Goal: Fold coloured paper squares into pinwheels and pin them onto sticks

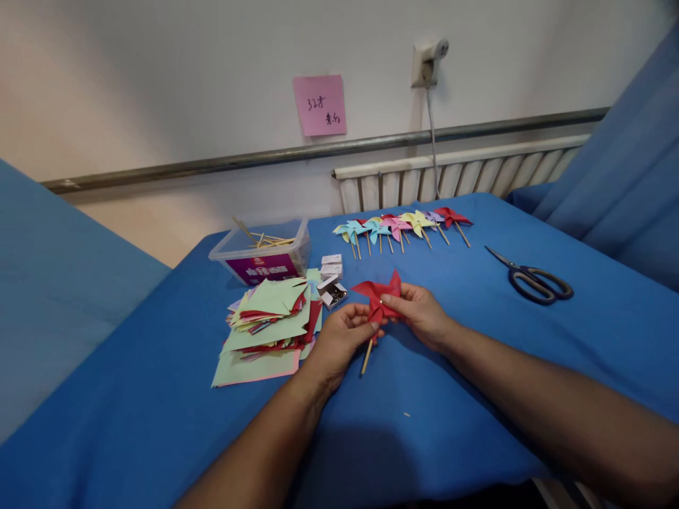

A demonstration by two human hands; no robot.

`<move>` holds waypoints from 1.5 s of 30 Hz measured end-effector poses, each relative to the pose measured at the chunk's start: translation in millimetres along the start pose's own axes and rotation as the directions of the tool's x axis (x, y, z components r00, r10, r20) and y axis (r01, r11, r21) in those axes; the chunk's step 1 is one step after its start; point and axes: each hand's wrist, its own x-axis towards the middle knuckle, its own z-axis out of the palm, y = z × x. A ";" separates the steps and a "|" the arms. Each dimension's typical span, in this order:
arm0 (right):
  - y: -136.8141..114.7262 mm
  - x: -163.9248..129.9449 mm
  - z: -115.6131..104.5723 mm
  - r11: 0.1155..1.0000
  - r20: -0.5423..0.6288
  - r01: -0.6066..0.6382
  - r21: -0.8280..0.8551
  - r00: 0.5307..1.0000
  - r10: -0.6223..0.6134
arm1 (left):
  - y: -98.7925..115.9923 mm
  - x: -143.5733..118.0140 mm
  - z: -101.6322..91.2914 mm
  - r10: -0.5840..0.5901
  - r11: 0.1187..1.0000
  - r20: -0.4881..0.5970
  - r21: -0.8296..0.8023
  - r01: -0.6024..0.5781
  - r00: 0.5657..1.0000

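Observation:
Both my hands hold a red paper pinwheel (390, 288) over the blue cloth, its wooden stick (366, 358) slanting down toward me. My left hand (344, 336) grips it low on the left, with the thumb on the paper near the stick. From the right, my right hand (424, 314) presses its thumb beside the pale pin at the pinwheel's centre. Fingers behind the paper are partly hidden. Just beyond my left hand lies an open small box (333, 293) with dark metal pins in it.
Stacked coloured paper (265, 332) lies at left, before a clear plastic tub (259, 261) of sticks. Small white boxes (332, 266) stand beside it. Several finished pinwheels (397, 226) line the back. Scissors (530, 278) lie at right. A pale scrap (407, 415) rests in front.

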 end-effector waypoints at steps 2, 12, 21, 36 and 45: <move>-1.0 0.3 0.6 1.000 -0.019 0.010 -0.002 1.000 -0.010 | 0.8 -1.3 2.3 0.015 1.000 -0.033 0.026 -0.014 0.999; 0.4 -1.6 4.6 1.000 -0.049 -0.018 0.012 0.999 0.019 | 0.6 -0.6 4.2 0.140 0.977 -0.126 0.180 -0.116 0.982; 6.9 -0.9 3.2 0.999 -0.047 -0.038 -0.008 0.998 0.037 | 0.3 0.9 -0.9 0.346 0.922 -0.197 0.250 -0.294 0.917; 7.2 -5.0 4.0 0.986 0.179 -0.161 0.045 0.972 0.151 | 6.7 2.5 -6.2 0.102 0.989 -0.174 -0.085 -0.118 0.979; 3.0 0.8 -0.3 0.996 0.035 -0.083 0.024 0.996 0.082 | -2.6 1.8 -2.3 0.019 1.000 -0.028 0.018 -0.018 0.999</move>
